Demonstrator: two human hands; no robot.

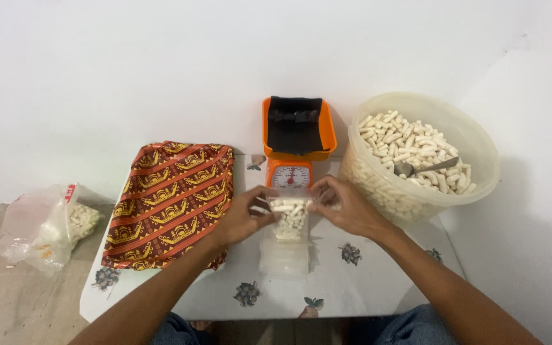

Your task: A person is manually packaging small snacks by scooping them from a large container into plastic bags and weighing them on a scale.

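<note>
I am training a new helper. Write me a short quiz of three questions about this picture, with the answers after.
1. True or false: both hands hold the small clear bag of white sticks.
2. Which thing lies in the big round tub on top of the sticks? A) a knife B) a metal spoon C) a cup
3. Fill in: the folded red and yellow cloth lies on the person's ____ side of the orange scale.

Key
1. True: the left hand and the right hand pinch its top edge at either side.
2. B, the metal spoon.
3. left
</note>
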